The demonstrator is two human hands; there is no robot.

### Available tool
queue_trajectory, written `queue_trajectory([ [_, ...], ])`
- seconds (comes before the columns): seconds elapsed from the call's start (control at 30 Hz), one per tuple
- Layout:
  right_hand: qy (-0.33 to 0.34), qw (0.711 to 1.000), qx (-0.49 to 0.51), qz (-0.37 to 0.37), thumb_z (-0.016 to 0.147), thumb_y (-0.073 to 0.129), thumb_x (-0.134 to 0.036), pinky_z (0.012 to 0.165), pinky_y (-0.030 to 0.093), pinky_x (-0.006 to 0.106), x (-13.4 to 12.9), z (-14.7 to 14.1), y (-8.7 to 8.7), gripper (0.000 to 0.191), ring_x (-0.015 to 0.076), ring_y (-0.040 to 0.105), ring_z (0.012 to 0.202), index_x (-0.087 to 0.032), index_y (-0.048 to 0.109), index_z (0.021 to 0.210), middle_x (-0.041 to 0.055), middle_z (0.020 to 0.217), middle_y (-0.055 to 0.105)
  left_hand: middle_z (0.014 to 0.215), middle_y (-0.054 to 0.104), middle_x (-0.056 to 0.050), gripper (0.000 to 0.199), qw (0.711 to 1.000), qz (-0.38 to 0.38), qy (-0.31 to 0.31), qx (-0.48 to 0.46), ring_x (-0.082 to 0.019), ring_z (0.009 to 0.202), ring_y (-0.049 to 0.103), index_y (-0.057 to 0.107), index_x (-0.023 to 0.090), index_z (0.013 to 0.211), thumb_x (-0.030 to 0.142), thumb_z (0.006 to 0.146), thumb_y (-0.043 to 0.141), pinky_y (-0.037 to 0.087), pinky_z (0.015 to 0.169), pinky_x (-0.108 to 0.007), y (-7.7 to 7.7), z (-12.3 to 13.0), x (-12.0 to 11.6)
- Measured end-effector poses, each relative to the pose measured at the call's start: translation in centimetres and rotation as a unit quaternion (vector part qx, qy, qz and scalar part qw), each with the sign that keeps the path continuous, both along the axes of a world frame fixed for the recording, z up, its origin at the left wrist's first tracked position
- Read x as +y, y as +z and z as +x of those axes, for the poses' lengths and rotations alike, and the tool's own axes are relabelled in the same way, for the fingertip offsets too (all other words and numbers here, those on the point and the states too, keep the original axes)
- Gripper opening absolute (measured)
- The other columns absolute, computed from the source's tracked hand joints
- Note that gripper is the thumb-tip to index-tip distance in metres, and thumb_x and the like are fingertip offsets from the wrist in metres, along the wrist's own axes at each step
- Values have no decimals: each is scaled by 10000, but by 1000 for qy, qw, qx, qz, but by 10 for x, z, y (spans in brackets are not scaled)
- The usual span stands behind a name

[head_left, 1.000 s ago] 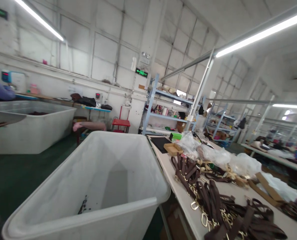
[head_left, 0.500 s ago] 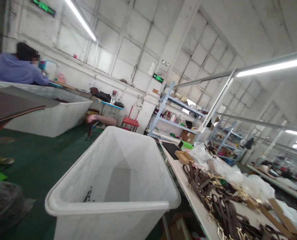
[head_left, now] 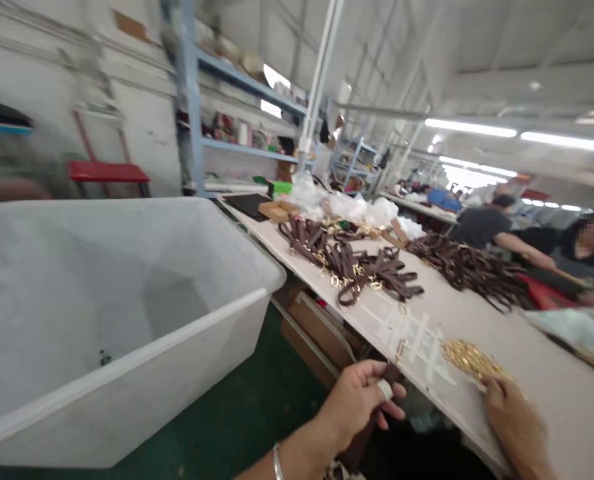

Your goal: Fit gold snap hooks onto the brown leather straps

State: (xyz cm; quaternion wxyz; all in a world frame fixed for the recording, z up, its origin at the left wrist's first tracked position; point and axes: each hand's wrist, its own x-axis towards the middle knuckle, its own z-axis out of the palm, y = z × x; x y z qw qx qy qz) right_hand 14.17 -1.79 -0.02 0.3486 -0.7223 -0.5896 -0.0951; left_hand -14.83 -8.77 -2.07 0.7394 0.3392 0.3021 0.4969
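Note:
My left hand [head_left: 347, 405] is closed around a dark brown strap [head_left: 391, 375] at the table's front edge, with a white wrap on one finger. A gold metal buckle [head_left: 401, 350] sticks up from the strap's end. To the right, my right hand [head_left: 519, 423] reaches over the table, its fingers pinched at the near edge of a pile of gold metal fittings [head_left: 469, 357]. Which piece the fingers hold is hidden. Pale tape strips [head_left: 419, 337] lie on the tabletop between the hands. Beyond them are brown straps [head_left: 349, 260] with gold hardware.
A large white bin [head_left: 187, 353] stands at the left. The long table [head_left: 541, 373] also carries more brown straps [head_left: 467, 267], plastic bags [head_left: 347, 205] and a small cardboard box [head_left: 277, 211]. Cardboard boxes [head_left: 309, 333] sit underneath. Two people [head_left: 487, 223] are across the table.
The view has swung right and closer to the table, so the bin is now further left. Both my hands have come into view, the left one with a strap.

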Motion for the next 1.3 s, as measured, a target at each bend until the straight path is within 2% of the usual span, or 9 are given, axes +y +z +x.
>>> queue_trajectory([
  [0.1, -32, 993, 105, -47, 860, 546, -478, 879, 503, 543, 5, 28, -27, 373, 371, 676, 936, -161, 743, 878, 161, 918, 738, 1013, 722, -91, 383, 999, -19, -27, 9, -128, 688, 696, 656, 120, 1118, 296, 785, 727, 412, 468, -173, 0, 11, 14],
  [0.3, 52, 948, 305, -71, 783, 663, -564, 794, 562, 381, -11, 6, -37, 482, 230, 698, 773, -159, 718, 1038, 76, 826, 744, 1094, 728, -140, 327, 995, -18, -58, 84, -183, 826, 722, 662, 116, 1129, 241, 827, 674, 422, 494, -171, 15, 39, 36],
  [0.37, 106, 914, 383, -80, 789, 705, -523, 759, 565, 345, -25, -11, -32, 396, 195, 688, 726, -176, 724, 980, 44, 757, 727, 1101, 729, -142, 307, 991, -20, -76, 106, -188, 843, 723, 661, 119, 1134, 218, 844, 651, 421, 501, -169, 17, 52, 43],
  [0.5, 219, 797, 551, -115, 800, 762, -380, 681, 571, 286, -43, -36, -18, 196, 149, 676, 663, -204, 742, 883, 14, 724, 723, 1100, 733, -121, 292, 983, 11, -103, 153, -181, 863, 708, 669, 137, 1161, 205, 885, 602, 425, 509, -171, 19, 75, 54],
  [0.6, 217, 765, 590, -140, 792, 776, -347, 646, 580, 248, -44, -41, -9, 153, 136, 692, 642, -207, 762, 852, 14, 743, 743, 1051, 749, -79, 337, 973, 47, -126, 185, -153, 830, 679, 662, 175, 1220, 164, 899, 562, 451, 534, -175, 20, 86, 59],
  [0.8, 204, 766, 591, -151, 784, 774, -319, 632, 566, 218, -39, -27, -13, 109, 126, 692, 634, -223, 771, 836, -4, 722, 740, 1011, 743, -51, 385, 961, 43, -157, 225, -150, 831, 690, 643, 210, 1272, 157, 904, 544, 454, 519, -162, 16, 99, 64],
  [0.93, 219, 801, 540, -138, 822, 738, -285, 713, 543, 219, -39, -17, -22, 61, 123, 675, 751, -240, 770, 847, -4, 825, 727, 919, 735, -54, 367, 959, 8, -176, 224, -163, 807, 711, 655, 180, 1245, 172, 890, 564, 443, 490, -157, 13, 107, 70],
  [1.07, 239, 822, 499, -135, 875, 691, -273, 716, 532, 238, -40, -14, -29, 64, 131, 661, 785, -247, 749, 880, 2, 868, 696, 993, 740, -76, 373, 960, -15, -189, 208, -169, 828, 718, 658, 165, 1228, 159, 865, 569, 434, 482, -152, 11, 113, 74],
  [1.3, 228, 896, 376, -52, 906, 648, -184, 745, 551, 265, -40, -13, -33, 130, 144, 676, 829, -260, 724, 980, 14, 913, 715, 1037, 727, -79, 375, 964, -37, -186, 186, -145, 770, 695, 671, 154, 1204, 126, 848, 554, 444, 491, -160, 15, 121, 78],
])
